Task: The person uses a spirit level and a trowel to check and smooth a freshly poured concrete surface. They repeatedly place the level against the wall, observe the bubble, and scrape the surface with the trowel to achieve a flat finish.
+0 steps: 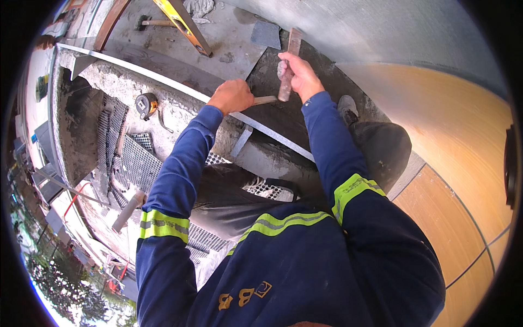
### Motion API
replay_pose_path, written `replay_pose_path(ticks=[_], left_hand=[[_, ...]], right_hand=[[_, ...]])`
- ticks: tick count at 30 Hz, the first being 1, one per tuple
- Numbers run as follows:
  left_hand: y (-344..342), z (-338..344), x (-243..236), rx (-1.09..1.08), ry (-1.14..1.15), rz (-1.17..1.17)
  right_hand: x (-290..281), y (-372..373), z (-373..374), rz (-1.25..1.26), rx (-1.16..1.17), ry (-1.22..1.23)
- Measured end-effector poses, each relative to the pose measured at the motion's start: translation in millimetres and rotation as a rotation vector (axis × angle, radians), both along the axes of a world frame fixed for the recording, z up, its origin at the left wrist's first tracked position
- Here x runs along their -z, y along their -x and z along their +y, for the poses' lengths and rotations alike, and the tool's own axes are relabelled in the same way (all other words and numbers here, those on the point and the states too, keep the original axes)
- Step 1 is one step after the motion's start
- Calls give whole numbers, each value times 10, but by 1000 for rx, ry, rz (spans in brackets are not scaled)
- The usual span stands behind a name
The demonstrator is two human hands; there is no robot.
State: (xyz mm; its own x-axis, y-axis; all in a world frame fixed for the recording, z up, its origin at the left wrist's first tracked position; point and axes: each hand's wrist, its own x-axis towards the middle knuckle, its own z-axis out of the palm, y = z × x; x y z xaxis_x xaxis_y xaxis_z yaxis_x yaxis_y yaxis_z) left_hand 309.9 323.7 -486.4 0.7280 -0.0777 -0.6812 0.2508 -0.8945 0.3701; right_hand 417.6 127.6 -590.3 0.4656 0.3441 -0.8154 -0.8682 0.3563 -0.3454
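My left hand (231,96) is closed around a pale wooden handle (265,100) that points right, low over a patch of dark wet mortar (267,68). Just to its right, my right hand (298,74) grips a reddish-brown wooden bar (293,42), held nearly upright with its lower end touching the tip of the handle. What the handle carries at its working end is hidden behind the bar and hand. Both forearms are in dark blue sleeves with yellow reflective bands. I am crouched, with one grey shoe (347,107) at the edge of the mortar.
A long metal strip (163,79) runs diagonally across a rough concrete ledge. A tape measure (146,103) lies on the ledge above metal grating (136,161). Farther back lie a yellow spirit level (184,26), a hammer (148,23) and a grey plate (266,34). Wooden flooring (463,141) lies right.
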Motion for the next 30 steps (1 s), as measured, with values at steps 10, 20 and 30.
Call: replay_pose_path(ticks=[10,20,30], left_hand=[[152,-354,-355,151,-87,-52],[37,-351,-592,148,26,90],[140,-339,-253,136,-72,8]], right_hand=[[-26,421,439,-195,178,348],[22,540,474,-376,256,506],[142,617,501,-379,242,582]])
